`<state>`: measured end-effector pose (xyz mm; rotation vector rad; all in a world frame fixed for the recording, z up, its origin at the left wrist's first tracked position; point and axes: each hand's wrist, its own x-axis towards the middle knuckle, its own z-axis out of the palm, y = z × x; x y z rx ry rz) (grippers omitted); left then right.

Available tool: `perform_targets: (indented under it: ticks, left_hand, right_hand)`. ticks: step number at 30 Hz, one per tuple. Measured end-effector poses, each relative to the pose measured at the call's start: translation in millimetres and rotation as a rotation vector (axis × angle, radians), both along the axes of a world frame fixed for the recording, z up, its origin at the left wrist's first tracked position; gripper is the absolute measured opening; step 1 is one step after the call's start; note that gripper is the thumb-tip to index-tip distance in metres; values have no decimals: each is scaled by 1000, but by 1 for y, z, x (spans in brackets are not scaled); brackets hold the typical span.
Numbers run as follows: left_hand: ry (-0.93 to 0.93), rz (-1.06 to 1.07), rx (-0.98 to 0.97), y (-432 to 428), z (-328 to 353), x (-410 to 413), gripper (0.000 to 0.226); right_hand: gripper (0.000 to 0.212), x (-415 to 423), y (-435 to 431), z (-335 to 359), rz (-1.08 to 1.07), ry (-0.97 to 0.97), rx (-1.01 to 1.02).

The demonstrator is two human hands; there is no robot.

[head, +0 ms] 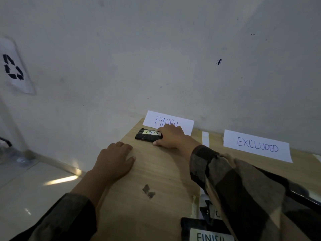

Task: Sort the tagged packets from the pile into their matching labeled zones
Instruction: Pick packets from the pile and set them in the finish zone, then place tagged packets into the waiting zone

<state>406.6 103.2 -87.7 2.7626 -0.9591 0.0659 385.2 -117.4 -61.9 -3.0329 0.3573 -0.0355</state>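
Packet tagged FINISH lies flat at the worktop's far left corner, just in front of the FINISH sign, its long axis running left to right. Your right hand grips its right end, fingers curled over the top and thumb at the near side. Your left hand rests flat and open by the left edge, further from it.

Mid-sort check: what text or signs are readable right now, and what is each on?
"FINISH": white paper sign against the wall, partly behind the right hand.
"FINISH": small tag on the dark packet that hand holds.
"EXCLUDED": second paper sign.
"FINIS": large tag on the near packet, cut by the frame edge.
Recycling arrows, no words: sheet at far left.
Letter beside the right sleeve: mostly hidden, unreadable.
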Motion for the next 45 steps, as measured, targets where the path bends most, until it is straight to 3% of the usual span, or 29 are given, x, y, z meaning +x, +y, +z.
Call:
perform_targets:
  ticks: [6,10,13,25,33,45]
  left_hand:
    - [-8,5,-23,2,0,-3,49]
    - [-14,8,-33,-3,7,-9,49]
    - [-25,-7,-77,-8,15,-15,48]
    - [-160,-217,-143,-67,58,-102,54]
    - [-137,-424,-198,-106,65,-188,52]
    - [-140,-709,-140,-127,56,-282,85]
  right_hand:
    - [52,1,1,2,-5,-14,17]
    - [67,-13,2,16,4,-22,-13]
    - [66,-34,-1,31,25,-37,-24]
    - [63,-173,-32,67,-35,-97,-31]
    - [61,-278,-50,76,-91,-148,26]
    - [57,-413,-68,59,-142,-153,17]
